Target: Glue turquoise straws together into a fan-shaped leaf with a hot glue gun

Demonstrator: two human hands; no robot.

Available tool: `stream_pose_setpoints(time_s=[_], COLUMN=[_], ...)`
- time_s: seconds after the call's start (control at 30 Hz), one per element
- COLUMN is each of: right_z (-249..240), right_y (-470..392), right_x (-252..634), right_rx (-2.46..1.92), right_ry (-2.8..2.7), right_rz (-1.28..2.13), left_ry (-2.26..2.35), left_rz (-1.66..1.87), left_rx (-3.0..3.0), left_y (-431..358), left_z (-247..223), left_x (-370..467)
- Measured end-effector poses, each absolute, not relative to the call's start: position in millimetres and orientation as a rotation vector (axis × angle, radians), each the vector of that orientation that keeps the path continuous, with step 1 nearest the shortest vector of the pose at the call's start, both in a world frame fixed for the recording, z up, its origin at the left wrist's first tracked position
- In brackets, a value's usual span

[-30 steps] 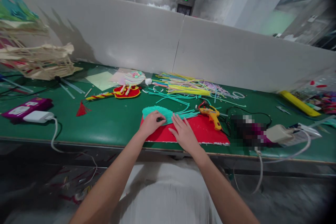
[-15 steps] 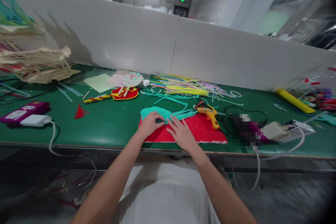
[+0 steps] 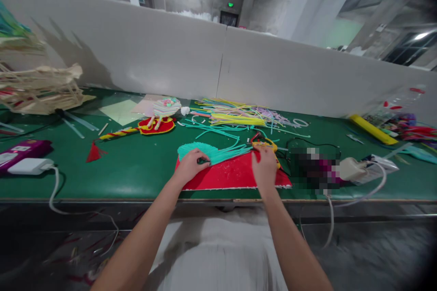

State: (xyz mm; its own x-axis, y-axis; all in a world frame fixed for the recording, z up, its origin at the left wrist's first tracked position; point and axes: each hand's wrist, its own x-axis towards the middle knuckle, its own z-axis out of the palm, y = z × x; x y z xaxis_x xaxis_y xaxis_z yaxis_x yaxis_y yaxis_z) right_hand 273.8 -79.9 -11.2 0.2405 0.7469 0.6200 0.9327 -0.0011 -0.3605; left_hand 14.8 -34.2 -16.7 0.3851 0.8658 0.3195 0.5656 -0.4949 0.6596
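Note:
Teal pipe cleaners [image 3: 232, 153] lie across a red board [image 3: 225, 178], their left part packed into a rounded, leaf-like shape [image 3: 196, 148]. My left hand [image 3: 191, 164] rests at the lower edge of that shape, thumb and fingers bent together on the pipe cleaners. A dark spot shows between its fingers; I cannot make out what it is. My right hand [image 3: 265, 166] is at the right end of the strips, over a yellow glue gun [image 3: 268, 145]. It covers much of the gun, and its blurred fingers do not show whether they grip it.
Loose coloured pipe cleaners [image 3: 239, 116] are heaped behind the board. A red and yellow ornament [image 3: 157, 126] with a tassel lies left of them. White chargers with cables [image 3: 30, 166] sit at the left; a yellow bar [image 3: 372, 129] lies at the right. A low partition [image 3: 153, 50] stands behind.
My right hand has left the teal strips beside my left hand and moved right to the glue gun. My left hand stays on the pipe cleaners. The view has shifted slightly.

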Motion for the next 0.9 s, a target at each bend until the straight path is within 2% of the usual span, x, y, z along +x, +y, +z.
stream_pose_setpoints(time_s=[0.1, 0.23, 0.37, 0.7, 0.9], right_z=[-10.1, -15.5, -17.3, -1.2, -0.2], right_y=[-85.7, -96.0, -94.2, -70.8, -65.7], right_x=[308.6, 327.1, 333.9, 364.2, 336.7], right_rx=[-2.082, -2.314, -2.299, -2.355, -2.234], right_ry=[-1.311, -1.266, -1.286, -1.234, -1.183], right_rz=[-0.412, -0.253, -0.161, -0.181, -0.285], left_ry=[1.232, 1.235, 1.239, 1.268, 1.264], left_rz=[0.894, 0.909, 0.921, 0.899, 0.904], left_rx=[2.193, 2.181, 2.174, 2.189, 2.209], left_y=[-32.7, -30.9, -31.7, -30.9, -31.4], left_z=[-17.6, -18.5, -16.5, -16.5, -16.0], left_x=[14.5, 14.7, 14.8, 15.0, 15.0])
